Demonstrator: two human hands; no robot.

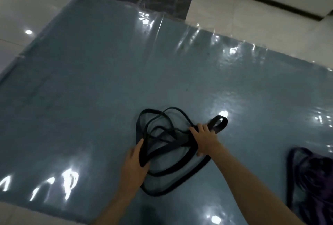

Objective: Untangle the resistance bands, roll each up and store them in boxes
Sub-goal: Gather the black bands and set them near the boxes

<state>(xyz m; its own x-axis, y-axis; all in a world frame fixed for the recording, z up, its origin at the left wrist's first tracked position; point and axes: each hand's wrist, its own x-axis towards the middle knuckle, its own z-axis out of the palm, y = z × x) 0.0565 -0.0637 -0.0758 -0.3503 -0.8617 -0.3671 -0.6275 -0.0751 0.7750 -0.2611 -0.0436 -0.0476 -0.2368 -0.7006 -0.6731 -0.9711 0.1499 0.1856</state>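
Two hands work the black resistance bands tangled on the desk: left hand pinches a strand at eight o'clock, right hand grips a loop at three, likely pulling apart. Purple bands wait right.

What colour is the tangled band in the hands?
Black band, seen in the head view; a purple bundle lies apart.

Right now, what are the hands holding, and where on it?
Both hold the tangled black resistance band. The left hand grips a strand at the tangle's left edge; the right hand grips strands beside the loop sticking out right.
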